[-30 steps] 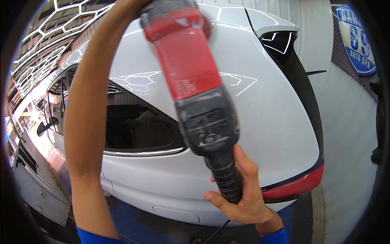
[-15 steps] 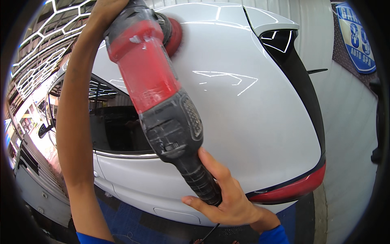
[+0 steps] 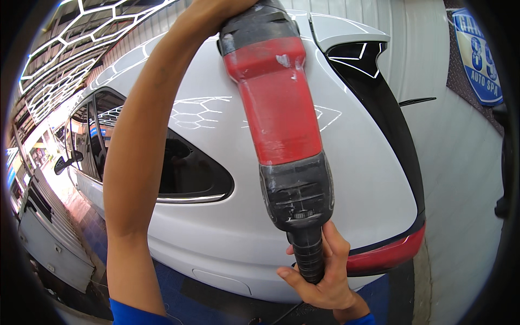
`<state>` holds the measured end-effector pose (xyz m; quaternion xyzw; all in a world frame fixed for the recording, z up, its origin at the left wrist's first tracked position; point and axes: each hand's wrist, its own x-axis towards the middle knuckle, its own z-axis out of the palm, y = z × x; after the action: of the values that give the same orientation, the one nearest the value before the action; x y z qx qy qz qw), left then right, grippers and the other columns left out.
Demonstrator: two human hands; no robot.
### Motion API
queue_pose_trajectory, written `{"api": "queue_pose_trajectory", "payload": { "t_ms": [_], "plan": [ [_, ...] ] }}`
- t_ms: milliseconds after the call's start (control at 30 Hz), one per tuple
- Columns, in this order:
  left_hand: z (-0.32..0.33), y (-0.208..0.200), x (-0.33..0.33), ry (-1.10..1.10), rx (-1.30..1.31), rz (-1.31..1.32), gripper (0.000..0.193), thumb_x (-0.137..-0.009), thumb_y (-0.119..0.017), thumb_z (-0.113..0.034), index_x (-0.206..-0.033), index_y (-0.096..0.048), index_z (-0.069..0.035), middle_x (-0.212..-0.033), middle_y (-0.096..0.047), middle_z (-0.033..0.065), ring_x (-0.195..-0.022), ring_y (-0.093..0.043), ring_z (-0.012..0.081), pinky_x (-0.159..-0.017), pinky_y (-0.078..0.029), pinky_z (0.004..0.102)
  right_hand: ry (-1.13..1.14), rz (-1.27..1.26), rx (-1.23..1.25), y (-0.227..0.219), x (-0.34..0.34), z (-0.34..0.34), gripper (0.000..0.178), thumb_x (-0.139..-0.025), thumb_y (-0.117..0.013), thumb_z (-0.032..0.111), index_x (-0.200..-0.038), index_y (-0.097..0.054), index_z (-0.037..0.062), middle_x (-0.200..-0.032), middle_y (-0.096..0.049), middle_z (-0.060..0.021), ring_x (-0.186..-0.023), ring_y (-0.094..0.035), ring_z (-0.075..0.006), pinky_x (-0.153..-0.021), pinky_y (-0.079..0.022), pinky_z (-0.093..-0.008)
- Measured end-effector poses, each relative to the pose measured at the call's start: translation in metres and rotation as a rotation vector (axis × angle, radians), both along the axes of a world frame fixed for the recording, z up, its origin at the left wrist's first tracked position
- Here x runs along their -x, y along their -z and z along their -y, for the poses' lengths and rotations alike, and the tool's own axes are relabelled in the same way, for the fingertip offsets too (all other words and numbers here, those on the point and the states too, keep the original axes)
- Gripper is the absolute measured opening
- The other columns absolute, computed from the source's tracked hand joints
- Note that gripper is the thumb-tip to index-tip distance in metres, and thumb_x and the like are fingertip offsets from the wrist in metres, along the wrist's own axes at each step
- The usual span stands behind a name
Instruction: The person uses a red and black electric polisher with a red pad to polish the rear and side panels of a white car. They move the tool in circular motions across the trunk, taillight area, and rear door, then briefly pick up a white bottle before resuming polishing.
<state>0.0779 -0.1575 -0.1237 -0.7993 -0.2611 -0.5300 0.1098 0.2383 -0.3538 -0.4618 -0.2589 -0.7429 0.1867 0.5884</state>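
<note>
A red and black power polisher (image 3: 284, 108) was held lengthwise over the pale rear side of the car (image 3: 368, 179), its head near the upper edge of view and its pad hidden. By its bulk it was judged heavy, with most weight likely carried at the head; the casing looked hard and stiff, and the whitish smears on it might have made it slippery. Firm hold seemed best taken at the ribbed rear grip (image 3: 310, 254) and at the head. That grip was encircled by the right hand (image 3: 330, 281), its fingers curled behind and its thumb angled out beside the grip. The head was met by the left hand (image 3: 230, 7), but how far its fingers were closed could not be told.
</note>
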Motion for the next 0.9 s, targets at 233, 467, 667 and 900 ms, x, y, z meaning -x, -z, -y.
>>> {"api": "queue_pose_trajectory", "payload": {
  "t_ms": [233,467,667,900],
  "plan": [
    [-0.015,-0.008,0.046,-0.015,-0.043,0.005,0.028,-0.09,-0.067,-0.024,-0.092,-0.08,0.001,-0.081,-0.074,0.008,-0.077,-0.066,0.0142,-0.073,-0.051,0.03,-0.065,-0.031,0.007,-0.012,0.021,-0.021,0.096,-0.088,-0.085,0.007,-0.159,-0.021,-0.0038,-0.147,-0.051,-0.03,-0.126,-0.063,-0.0344,-0.103,-0.052,-0.0416],
    [-0.038,-0.013,0.124,-0.08,0.029,0.151,0.026,-0.091,-0.064,-0.021,-0.094,-0.079,0.0,-0.083,-0.071,0.0064,-0.076,-0.065,0.0138,-0.07,-0.052,0.0289,-0.181,0.006,0.019,-0.042,0.047,-0.04,0.087,-0.096,-0.077,0.012,-0.165,-0.024,0.0034,-0.164,-0.041,-0.0234,-0.14,-0.054,-0.0412,-0.114,-0.045,-0.0426],
    [-0.048,-0.015,0.161,-0.052,0.062,0.113,0.025,-0.092,-0.063,-0.019,-0.093,-0.079,0.0,-0.083,-0.071,0.0054,-0.074,-0.064,0.0129,-0.067,-0.051,0.0277,-0.237,-0.01,0.16,-0.048,0.065,-0.046,0.103,-0.087,-0.088,0.011,-0.165,-0.022,0.0014,-0.156,-0.048,-0.0242,-0.133,-0.06,-0.03,-0.11,-0.049,-0.0403],
    [-0.027,-0.005,0.124,-0.129,0.047,0.15,0.027,-0.093,-0.063,-0.02,-0.095,-0.08,0.001,-0.084,-0.072,0.007,-0.075,-0.066,0.014,-0.07,-0.052,0.0289,-0.135,0.051,0.061,-0.043,0.054,-0.034,0.093,-0.095,-0.08,0.017,-0.164,-0.022,-0.0048,-0.151,-0.05,-0.0337,-0.127,-0.064,-0.0444,-0.104,-0.051,-0.0425]
  ]
}}
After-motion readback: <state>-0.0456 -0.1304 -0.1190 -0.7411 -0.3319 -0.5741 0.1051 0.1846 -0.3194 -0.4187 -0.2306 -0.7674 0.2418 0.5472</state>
